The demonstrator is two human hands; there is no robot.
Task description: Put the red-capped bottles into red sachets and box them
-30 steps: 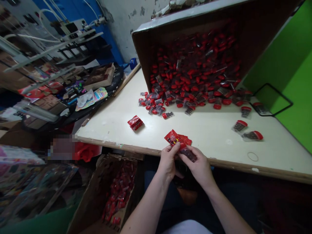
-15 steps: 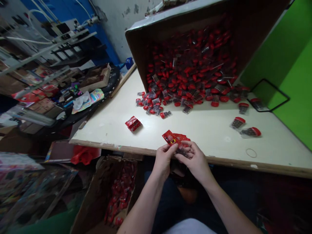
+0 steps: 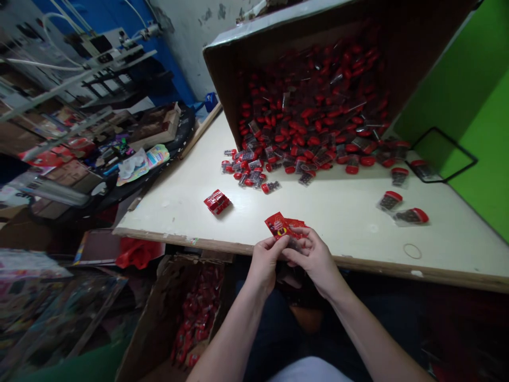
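Note:
Over the table's near edge, my left hand (image 3: 267, 260) pinches a red printed packet (image 3: 275, 224) between thumb and fingers. Close against it, my right hand (image 3: 314, 257) has its fingers curled round a small clear packet with dark contents (image 3: 294, 244), partly hidden by the fingers. More red printed pieces (image 3: 295, 223) lie just behind the hands on the table edge; whether they are held I cannot tell. To the left lies a small stack of red packets (image 3: 217, 202).
A large cardboard box (image 3: 220, 79) on its side spills many red-topped clear packets (image 3: 294, 127) onto the white table (image 3: 178, 196). A few loose ones (image 3: 411, 216) and a rubber band (image 3: 412, 251) lie to the right. Below left, an open carton (image 3: 147, 323) holds red packets.
My right hand has shifted slightly left and closer to the left hand, covering more of the clear packet. The things on the table stay where they were.

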